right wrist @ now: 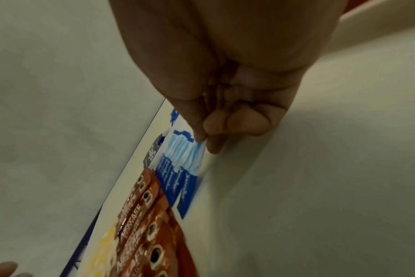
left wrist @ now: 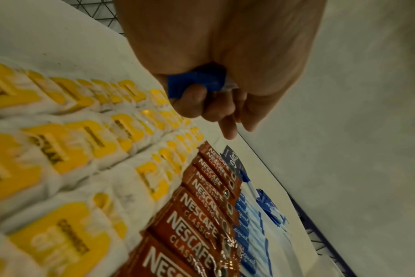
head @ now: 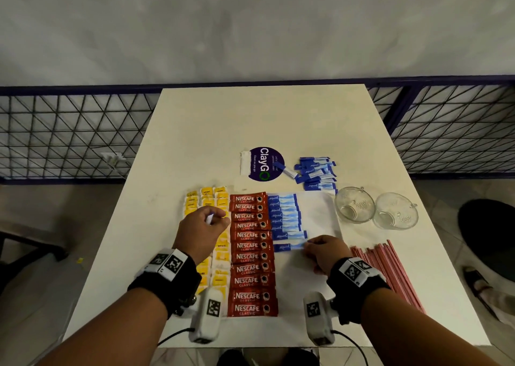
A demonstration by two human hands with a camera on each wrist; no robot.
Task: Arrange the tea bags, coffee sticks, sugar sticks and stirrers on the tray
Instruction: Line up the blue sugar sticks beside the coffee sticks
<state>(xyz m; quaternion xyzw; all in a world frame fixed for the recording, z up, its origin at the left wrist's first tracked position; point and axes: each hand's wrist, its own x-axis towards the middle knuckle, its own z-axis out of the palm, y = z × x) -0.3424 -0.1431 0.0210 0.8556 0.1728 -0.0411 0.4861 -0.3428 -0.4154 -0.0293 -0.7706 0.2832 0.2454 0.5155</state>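
Note:
A white tray [head: 320,215] holds yellow tea bags [head: 220,279] at its left, a column of red coffee sticks [head: 250,257] in the middle and a column of blue sugar sticks [head: 284,218] to their right. My right hand [head: 320,251] pinches the right end of the nearest blue sugar stick [head: 287,246], which lies flat on the tray; the same pinched stick [right wrist: 197,150] shows in the right wrist view. My left hand [head: 203,226] hovers over the tea bags and grips blue sugar sticks [left wrist: 194,84] in its curled fingers. Red stirrers [head: 390,271] lie on the table to the right of the tray.
A loose pile of blue sugar sticks [head: 317,173] lies behind the tray, beside a round purple sticker [head: 263,164]. Two glass cups [head: 376,209] stand at the tray's right. A metal grid fence [head: 69,134] runs behind the white table [head: 264,120].

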